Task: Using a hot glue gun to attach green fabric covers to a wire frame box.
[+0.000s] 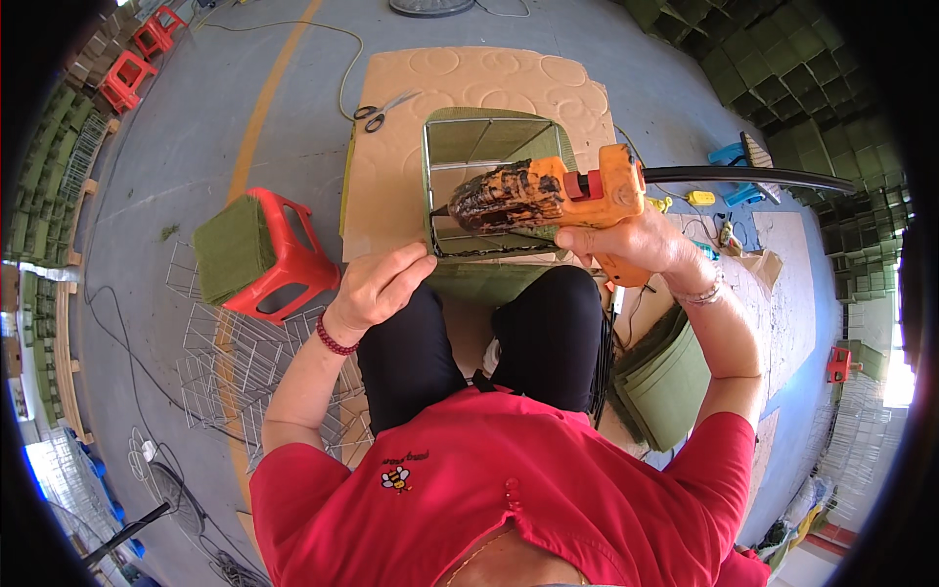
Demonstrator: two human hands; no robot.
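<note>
My right hand (636,243) grips an orange glue gun (509,194) whose front half is smeared with dark residue. A long black glue stick (753,176) sticks out of its back end. The nozzle points left, above the near left corner of a wire-framed box (428,174) with green fabric around it. Dark glue lies along the box's near edge. At that corner, the fingers of my left hand (383,286) pinch the edge of the box; exactly what lies between the fingertips is hidden. More green fabric (479,284) hangs on the near side, above my knees.
The box rests on a cardboard sheet (391,78) with scissors (377,115) lying on it. At left, a red stool (303,256) carries green fabric sheets (233,249); wire frames (230,362) lie beside it. Green sheets (665,382) are stacked at right. Cables cross the floor.
</note>
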